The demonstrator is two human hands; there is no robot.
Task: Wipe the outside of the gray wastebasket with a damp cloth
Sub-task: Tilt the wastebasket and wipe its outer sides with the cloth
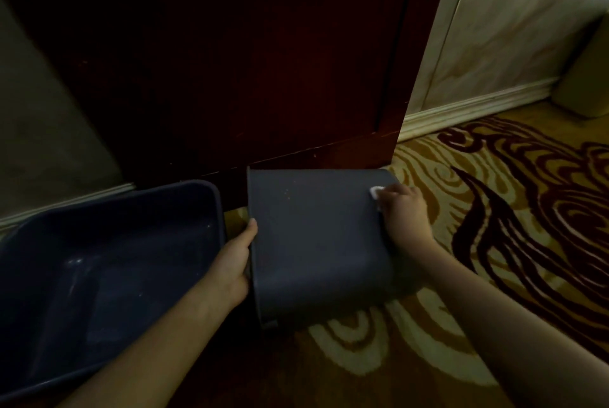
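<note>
Patterned carpet point(494, 210) in gold and dark red covers the floor, with a dark wooden panel point(247, 61) standing behind the work. At far left sits a dark blue basin point(66, 242), open side up and just beside the gray wastebasket point(316, 242), which lies on its side on the carpet with its rim turned toward the basin. The left hand point(234, 262) clasps that rim — thumb over the outer wall, fingers hidden inside — steadying it. On the right, the right hand point(405, 216) is curled around a small white cloth point(376, 194), pressing it against the upper right of the wall, near the base end. Pale specks show mid-wall, so I judge the wiping is under way but unfinished — the broad facing side, the underside against the carpet and the base probably remain.
</note>
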